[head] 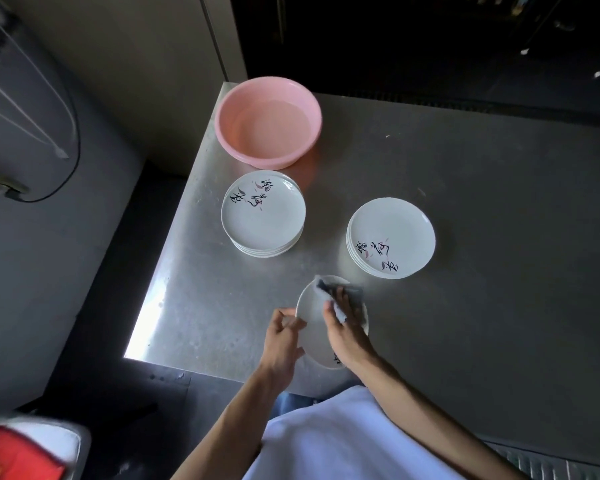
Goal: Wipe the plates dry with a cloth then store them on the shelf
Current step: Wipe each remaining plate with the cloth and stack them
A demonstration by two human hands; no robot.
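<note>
- Two grips worked one round white ceramic plate (311, 315), tilted over the near edge of the steel table (222, 306): left grip (284, 332) pinched its rim; right grip (344, 325), closed on a bunched grey cloth (326, 285), pressed its face.
- Sweeping out to the rim while turning the plate seemed the best way.

Dim room, glare on table (174, 292) (left edge), blurred corners
</note>
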